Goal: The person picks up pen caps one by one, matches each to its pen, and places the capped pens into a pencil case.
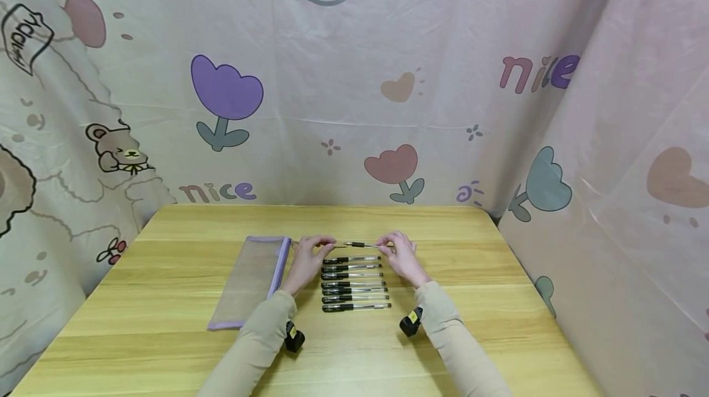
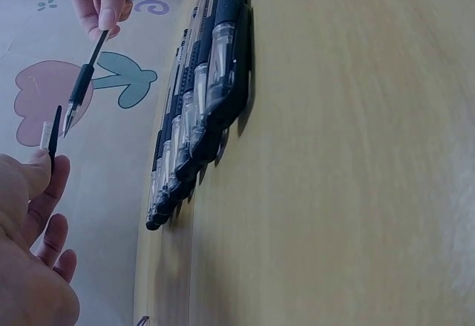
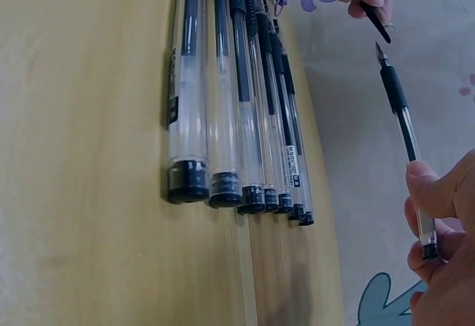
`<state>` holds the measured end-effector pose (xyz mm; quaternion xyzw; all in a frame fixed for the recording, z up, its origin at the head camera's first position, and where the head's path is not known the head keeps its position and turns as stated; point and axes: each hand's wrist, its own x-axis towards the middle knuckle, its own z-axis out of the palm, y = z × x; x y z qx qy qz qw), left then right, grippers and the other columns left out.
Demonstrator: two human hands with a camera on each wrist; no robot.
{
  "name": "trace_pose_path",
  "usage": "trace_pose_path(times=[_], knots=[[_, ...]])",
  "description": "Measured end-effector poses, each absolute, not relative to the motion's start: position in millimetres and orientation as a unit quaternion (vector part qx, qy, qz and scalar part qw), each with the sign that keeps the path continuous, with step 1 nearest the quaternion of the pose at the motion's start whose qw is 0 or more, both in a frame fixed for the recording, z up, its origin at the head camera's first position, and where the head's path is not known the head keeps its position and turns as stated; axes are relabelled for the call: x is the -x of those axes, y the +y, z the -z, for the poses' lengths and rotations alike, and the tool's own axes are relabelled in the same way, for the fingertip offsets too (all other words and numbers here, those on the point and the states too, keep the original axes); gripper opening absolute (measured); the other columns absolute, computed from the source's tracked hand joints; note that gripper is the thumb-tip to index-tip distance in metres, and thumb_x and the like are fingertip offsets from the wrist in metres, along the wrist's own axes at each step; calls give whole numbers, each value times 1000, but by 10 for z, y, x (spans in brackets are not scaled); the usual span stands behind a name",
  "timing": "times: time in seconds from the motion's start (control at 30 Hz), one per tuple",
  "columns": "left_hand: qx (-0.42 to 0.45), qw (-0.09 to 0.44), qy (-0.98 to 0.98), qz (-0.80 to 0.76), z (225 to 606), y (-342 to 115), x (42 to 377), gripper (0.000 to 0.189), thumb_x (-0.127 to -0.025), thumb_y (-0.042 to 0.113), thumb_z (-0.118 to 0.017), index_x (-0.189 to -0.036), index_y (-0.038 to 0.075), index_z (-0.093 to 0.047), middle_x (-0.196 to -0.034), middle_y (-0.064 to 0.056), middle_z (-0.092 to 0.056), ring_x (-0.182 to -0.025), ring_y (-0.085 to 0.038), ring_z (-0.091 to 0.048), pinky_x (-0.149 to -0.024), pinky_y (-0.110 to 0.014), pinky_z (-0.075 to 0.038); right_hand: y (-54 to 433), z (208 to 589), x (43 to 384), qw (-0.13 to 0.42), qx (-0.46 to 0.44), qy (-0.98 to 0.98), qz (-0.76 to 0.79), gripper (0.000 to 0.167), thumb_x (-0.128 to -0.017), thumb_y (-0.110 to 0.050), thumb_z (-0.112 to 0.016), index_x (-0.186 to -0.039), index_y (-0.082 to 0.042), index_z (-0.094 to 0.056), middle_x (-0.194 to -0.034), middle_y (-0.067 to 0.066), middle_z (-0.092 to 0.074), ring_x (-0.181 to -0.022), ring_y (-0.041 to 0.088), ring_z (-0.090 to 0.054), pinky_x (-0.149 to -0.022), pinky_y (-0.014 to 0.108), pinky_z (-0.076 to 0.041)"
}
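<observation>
In my right hand (image 1: 403,256) is an uncapped gel pen (image 3: 407,129), pinched near its rear end between thumb and fingers. Its black rubber grip and metal tip point toward my left hand (image 1: 306,260). The left thumb and forefinger pinch a black pen cap (image 2: 54,134) with a clip. A small gap separates cap and tip, and both are held above the far part of the table. Just nearer than the hands, several capped gel pens (image 1: 354,276) lie side by side on the wood, their black caps to the left and clear barrels to the right.
Left of the pens a mesh zip pouch (image 1: 244,283) with purple edging lies flat, partly behind the left hand. The wooden table (image 1: 471,335) ends at a printed curtain (image 1: 321,89) at the back and sides. Black cameras (image 1: 411,322) sit on both wrists.
</observation>
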<state>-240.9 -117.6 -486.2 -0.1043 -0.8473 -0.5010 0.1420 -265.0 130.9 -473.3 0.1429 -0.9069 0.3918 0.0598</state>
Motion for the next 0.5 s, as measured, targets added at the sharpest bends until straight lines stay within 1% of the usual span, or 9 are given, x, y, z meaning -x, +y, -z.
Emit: trace_pose_path(times=[0.23,0.37,0.5], knots=[[118,153,-846,496,4890,-1172,2422,16,-96,15,-67,-108,9,-75,-110,-10,-73,-104,-27,-56,-94,-47,-42,1290,4717,2632,70,-153,-906,-387,10,-94,-9,-66,-103,-7,-70,-112,12,-64,-114,33,-53,-95,47,-27],[122,152,-845,499,4895,-1166,2423,15,-96,14,-67,-108,9,-75,-110,-10,-73,-104,-28,-56,-94,-50,-43,1278,4719,2628,77,-161,-906,-383,10,-93,-8,-66,-102,-7,-70,-112,12,-64,-114,32,-54,-94,48,-27],[122,147,-845,500,4878,-1162,2409,16,-96,14,-67,-109,9,-74,-111,-10,-73,-104,-28,-56,-94,-47,-42,1263,4724,2635,77,-164,-906,-382,11,-93,-8,-66,-103,-6,-70,-112,11,-64,-114,32,-54,-95,47,-27]])
